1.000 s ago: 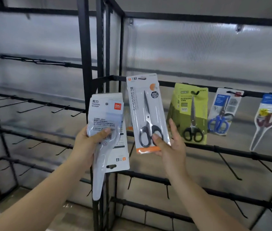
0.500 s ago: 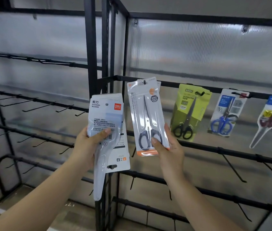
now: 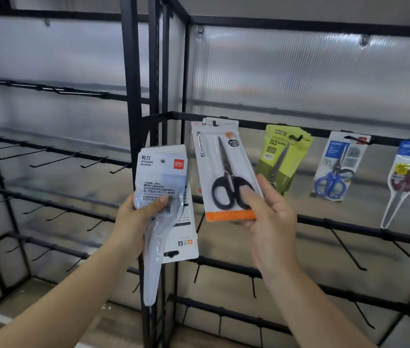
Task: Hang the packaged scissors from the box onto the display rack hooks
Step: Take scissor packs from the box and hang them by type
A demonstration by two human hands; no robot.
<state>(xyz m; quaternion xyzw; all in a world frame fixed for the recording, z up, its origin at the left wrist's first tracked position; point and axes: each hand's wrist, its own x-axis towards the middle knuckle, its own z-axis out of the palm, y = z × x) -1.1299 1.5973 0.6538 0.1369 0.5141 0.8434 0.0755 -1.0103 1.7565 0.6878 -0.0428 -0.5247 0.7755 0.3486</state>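
My left hand (image 3: pixel 133 217): fingers and thumb curled round a stack of white scissor packs (image 3: pixel 163 197), upside down.
My right hand (image 3: pixel 271 217): pinching the orange-edged pack (image 3: pixel 224 172), its hole on the leftmost hook (image 3: pixel 214 123).
Rack rail (image 3: pixel 324 133): green pack (image 3: pixel 284 156), blue pack (image 3: pixel 337 167), red-handled pack (image 3: pixel 407 179) hanging to the right.

Orange-edged scissors pack (image 3: pixel 224 172) in right hand (image 3: pixel 271 219), top hole at rack hook (image 3: pixel 214 123).

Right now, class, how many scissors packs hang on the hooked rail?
4, left to right: orange-edged pack, still gripped by the right hand; green; blue; dark red. More may hide behind.
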